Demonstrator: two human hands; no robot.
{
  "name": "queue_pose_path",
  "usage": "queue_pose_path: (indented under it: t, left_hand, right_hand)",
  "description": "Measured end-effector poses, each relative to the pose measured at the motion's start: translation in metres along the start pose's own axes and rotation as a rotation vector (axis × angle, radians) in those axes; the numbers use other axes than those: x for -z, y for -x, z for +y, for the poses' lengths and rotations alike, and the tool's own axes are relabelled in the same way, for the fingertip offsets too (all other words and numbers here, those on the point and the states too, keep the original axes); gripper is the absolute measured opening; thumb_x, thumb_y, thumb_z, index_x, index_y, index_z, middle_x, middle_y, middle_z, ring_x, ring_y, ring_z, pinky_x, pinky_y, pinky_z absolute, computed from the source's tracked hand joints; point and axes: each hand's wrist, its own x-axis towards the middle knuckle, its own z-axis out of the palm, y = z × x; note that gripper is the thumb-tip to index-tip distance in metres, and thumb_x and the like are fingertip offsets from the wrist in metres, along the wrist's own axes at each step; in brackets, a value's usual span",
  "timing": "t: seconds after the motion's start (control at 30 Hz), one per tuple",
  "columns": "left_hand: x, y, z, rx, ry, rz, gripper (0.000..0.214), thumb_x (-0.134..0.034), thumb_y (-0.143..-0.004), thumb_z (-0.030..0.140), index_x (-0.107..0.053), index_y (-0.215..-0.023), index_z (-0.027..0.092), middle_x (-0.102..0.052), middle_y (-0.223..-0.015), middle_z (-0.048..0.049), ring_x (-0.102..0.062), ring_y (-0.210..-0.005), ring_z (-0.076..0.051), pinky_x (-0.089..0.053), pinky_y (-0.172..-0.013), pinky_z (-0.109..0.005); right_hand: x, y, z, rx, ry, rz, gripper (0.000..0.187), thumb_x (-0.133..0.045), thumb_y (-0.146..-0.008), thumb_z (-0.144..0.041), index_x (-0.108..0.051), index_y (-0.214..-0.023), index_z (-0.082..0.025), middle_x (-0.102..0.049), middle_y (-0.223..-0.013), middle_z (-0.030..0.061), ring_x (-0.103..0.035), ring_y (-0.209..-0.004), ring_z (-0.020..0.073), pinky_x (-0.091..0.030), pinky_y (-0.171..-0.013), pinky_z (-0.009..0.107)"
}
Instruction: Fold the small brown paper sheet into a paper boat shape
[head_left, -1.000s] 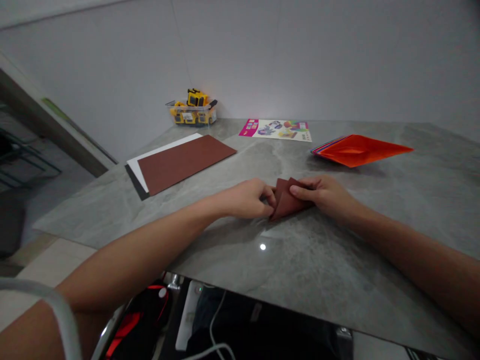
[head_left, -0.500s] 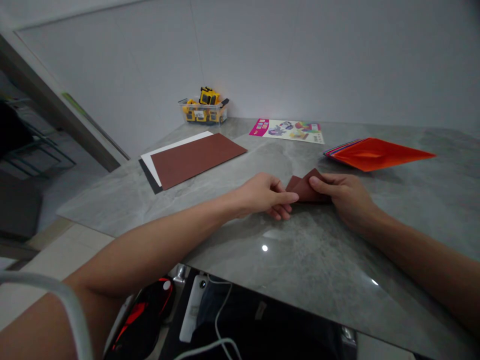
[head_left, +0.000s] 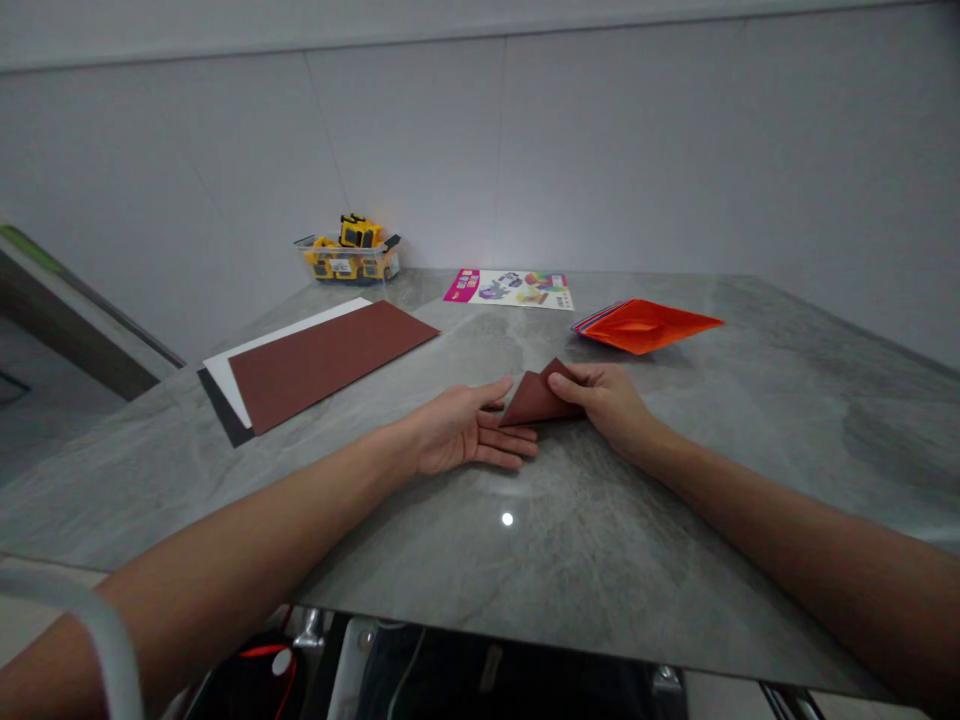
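Observation:
A small folded piece of brown paper [head_left: 536, 397] is held just above the grey marbled table. My right hand [head_left: 604, 400] pinches its right side, thumb on the near face and fingers behind. At the paper's left corner, my left hand [head_left: 469, 430] lies palm up with the thumb raised and the fingers stretched apart; the fingers reach beneath the corner, and I cannot tell whether they touch it. Just behind my right hand sits an orange folded paper piece [head_left: 652, 325], with several coloured layers showing at its left edge.
Brown [head_left: 330, 365], white [head_left: 225, 375] and black [head_left: 225, 408] sheets overlap on the left of the table [head_left: 600, 560]. At the back stand a clear bin [head_left: 345, 262] of yellow toy vehicles and a printed sheet [head_left: 517, 289]. A pale curved tube [head_left: 97, 620] crosses the lower left.
My left hand has turned palm up and its fingers have spread from the paper's left corner. My right hand keeps its pinch. The view has swung to the right.

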Motion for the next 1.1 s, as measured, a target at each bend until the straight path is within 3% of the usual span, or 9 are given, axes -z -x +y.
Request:
queue_pose_path:
  t: [0.13,0.3,0.6,0.9,1.1]
  left_hand:
    - [0.004,-0.009,-0.008,-0.036,0.028,-0.124,0.044,-0.045,-0.093,0.043,-0.063,-0.102,0.005,-0.068,-0.100,-0.0188,-0.069,-0.087,-0.023,-0.057,-0.070,-0.028]
    - [0.005,-0.013,-0.016,-0.099,-0.042,-0.236,0.024,-0.060,-0.086,0.022,-0.062,-0.106,0.009,-0.067,-0.105,-0.0153,-0.070,-0.085,-0.019,-0.056,-0.069,-0.024]
    - [0.006,-0.013,-0.014,-0.063,-0.013,-0.213,0.022,-0.057,-0.087,0.019,-0.064,-0.101,0.003,-0.069,-0.097,-0.0184,-0.071,-0.081,-0.021,-0.057,-0.067,-0.025]
    - [0.009,-0.018,-0.016,-0.085,-0.055,-0.261,0.021,-0.060,-0.084,0.021,-0.067,-0.096,0.005,-0.071,-0.088,-0.0151,-0.071,-0.081,-0.020,-0.056,-0.067,-0.027]
    - [0.007,-0.016,-0.016,-0.125,-0.114,-0.271,0.025,-0.069,-0.078,0.027,-0.068,-0.093,0.006,-0.070,-0.089,-0.0133,-0.070,-0.085,-0.021,-0.056,-0.069,-0.026]
  right_hand:
    - [-0.004,0.004,-0.004,0.044,0.057,-0.105,0.033,-0.060,-0.074,-0.045,-0.069,-0.073,-0.013,-0.062,-0.064,0.0013,-0.053,-0.061,0.0163,-0.040,-0.059,0.027]
    - [-0.006,0.006,-0.010,0.086,0.205,-0.149,0.035,-0.057,-0.077,-0.045,-0.068,-0.068,-0.013,-0.058,-0.059,0.0013,-0.048,-0.055,0.0142,-0.035,-0.054,0.026]
    - [-0.007,0.004,-0.005,0.089,0.259,-0.186,0.034,-0.055,-0.079,-0.042,-0.068,-0.073,-0.012,-0.061,-0.062,0.0022,-0.049,-0.058,0.0143,-0.035,-0.053,0.025]
    - [-0.011,0.005,-0.005,0.083,0.264,-0.104,0.021,-0.060,-0.077,-0.035,-0.064,-0.077,-0.015,-0.066,-0.072,0.0033,-0.058,-0.066,0.0177,-0.042,-0.059,0.027]
    - [-0.012,0.005,-0.005,0.090,0.315,-0.064,0.018,-0.059,-0.076,-0.031,-0.065,-0.073,-0.015,-0.065,-0.069,0.0026,-0.057,-0.062,0.0162,-0.040,-0.058,0.026]
